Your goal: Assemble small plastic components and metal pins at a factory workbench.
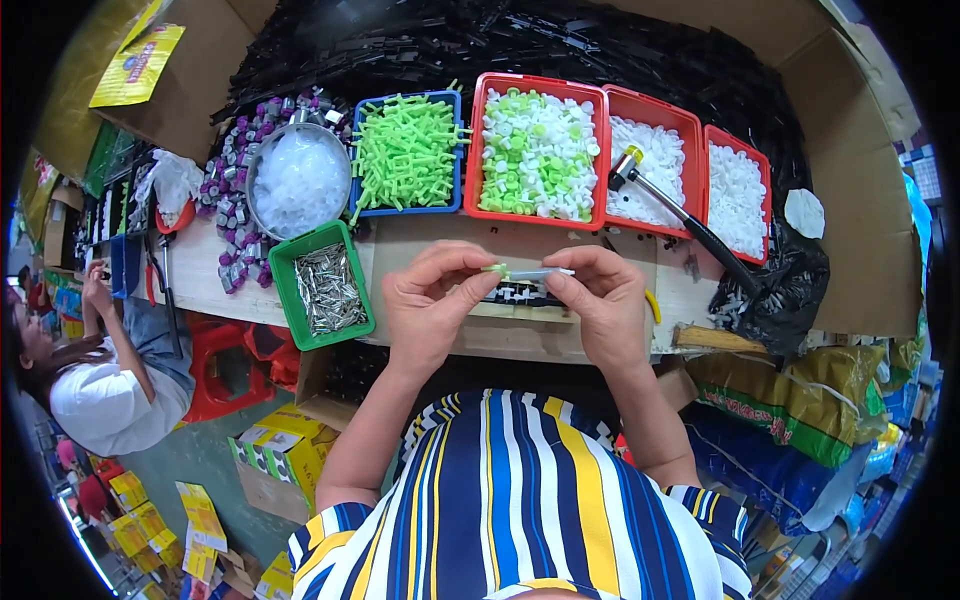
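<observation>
Over the table's near edge, my left hand pinches a small light-green plastic piece between thumb and fingertips. Opposite it, my right hand is closed on a thin grey-white plastic tube. The two parts meet end to end, though I cannot tell if they are joined. Just beneath them sits a black-and-white row of small parts, partly hidden by my hands. A green tray of metal pins stands left of my left hand. Beyond my hands is a red tray of green and white caps.
A blue tray holds green plastic pieces; a round bowl holds clear parts. Purple-and-grey parts lie around it. A hammer leans across red trays of white parts. Black strips heap behind. A person sits at left.
</observation>
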A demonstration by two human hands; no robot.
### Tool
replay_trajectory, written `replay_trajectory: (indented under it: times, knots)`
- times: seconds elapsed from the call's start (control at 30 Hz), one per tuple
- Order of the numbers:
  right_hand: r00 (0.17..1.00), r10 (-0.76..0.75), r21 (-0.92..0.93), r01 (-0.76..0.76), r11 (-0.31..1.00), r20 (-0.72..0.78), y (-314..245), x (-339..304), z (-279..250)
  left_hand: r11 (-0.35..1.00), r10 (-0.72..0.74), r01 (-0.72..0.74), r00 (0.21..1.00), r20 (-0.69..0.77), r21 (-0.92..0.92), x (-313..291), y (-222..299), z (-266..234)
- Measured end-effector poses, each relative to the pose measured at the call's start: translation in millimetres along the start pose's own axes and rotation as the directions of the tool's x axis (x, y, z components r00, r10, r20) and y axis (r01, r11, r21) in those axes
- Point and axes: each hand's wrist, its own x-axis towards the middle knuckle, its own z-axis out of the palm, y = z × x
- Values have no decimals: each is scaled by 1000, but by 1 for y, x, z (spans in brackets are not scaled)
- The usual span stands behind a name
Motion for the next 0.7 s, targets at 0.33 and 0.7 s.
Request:
replay_trajectory:
  times: [0.33,0.7]
  knots:
    - [864,-312,-692,503,518,395,-10,-2,-20,957,8,-33,996,88,287,3,-8,-6]
    - [793,-218,-759,609,232,569,-9,-1,-35,828,186,-314,935,302,465,8,-13,-7]
